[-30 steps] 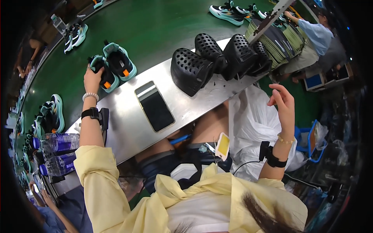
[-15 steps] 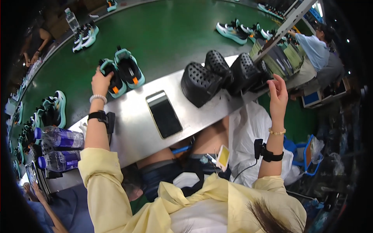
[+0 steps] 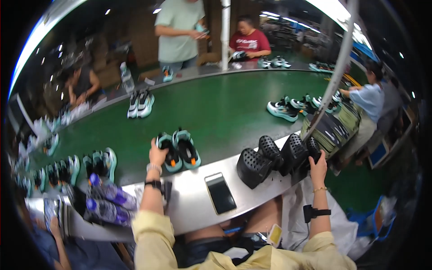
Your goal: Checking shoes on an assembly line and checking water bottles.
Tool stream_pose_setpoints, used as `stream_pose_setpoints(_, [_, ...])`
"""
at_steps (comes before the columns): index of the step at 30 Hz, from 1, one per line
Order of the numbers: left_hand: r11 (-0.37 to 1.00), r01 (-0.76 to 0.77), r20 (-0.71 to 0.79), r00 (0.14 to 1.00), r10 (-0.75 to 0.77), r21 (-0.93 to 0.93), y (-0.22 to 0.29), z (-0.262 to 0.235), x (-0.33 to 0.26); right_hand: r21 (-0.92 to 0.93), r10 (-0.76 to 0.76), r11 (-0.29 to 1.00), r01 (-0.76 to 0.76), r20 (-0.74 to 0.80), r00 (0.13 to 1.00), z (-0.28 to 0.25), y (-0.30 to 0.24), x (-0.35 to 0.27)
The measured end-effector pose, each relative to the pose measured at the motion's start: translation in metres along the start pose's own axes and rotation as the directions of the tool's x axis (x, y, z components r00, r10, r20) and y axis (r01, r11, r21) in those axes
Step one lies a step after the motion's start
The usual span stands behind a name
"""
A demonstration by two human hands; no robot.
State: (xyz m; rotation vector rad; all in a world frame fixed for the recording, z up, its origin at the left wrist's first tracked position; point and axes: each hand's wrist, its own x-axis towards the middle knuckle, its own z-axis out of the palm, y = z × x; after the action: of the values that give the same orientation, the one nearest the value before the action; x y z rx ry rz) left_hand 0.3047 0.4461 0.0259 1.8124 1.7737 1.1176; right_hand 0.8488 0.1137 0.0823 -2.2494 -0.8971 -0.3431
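At the near edge of the green belt, my left hand [image 3: 157, 154] is closed on the left side of a black and mint sneaker [image 3: 169, 155] with an orange tab. Its mate, another sneaker [image 3: 186, 150], stands close against it on the right. My right hand [image 3: 318, 167] has thumb and fingers around the near end of the rightmost black perforated clog [image 3: 313, 147]. Its fingertips are partly hidden there. More black clogs [image 3: 253, 167] stand to the left of it on the metal ledge.
A phone [image 3: 220, 193] lies on the metal ledge [image 3: 186, 216]. Bottles with purple labels [image 3: 112, 211] lie at left, near rows of sneakers [image 3: 67, 170]. A slanted metal post [image 3: 333, 81] rises at right, by green bundles [image 3: 330, 130]. Co-workers sit or stand around the belt.
The view has tilted up, bringing people across the belt into sight. My right hand has gone from raised and apart to touching the rightmost clog. My left hand stays on the sneaker.
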Motion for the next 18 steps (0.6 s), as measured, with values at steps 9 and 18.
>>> stream_pose_setpoints(9, [0.96,0.057,-0.076,0.996,-0.037,0.275,-0.018,0.003,0.008,0.399,-0.091,0.899,0.179,-0.229,0.969,-0.045,-0.072,-0.005])
stream_pose_setpoints(18, [0.957,-0.193,-0.103,0.97,0.219,0.216,0.072,-0.014,-0.044,0.664,-0.594,0.676,0.319,0.234,0.77,-0.006,-0.319,-0.096])
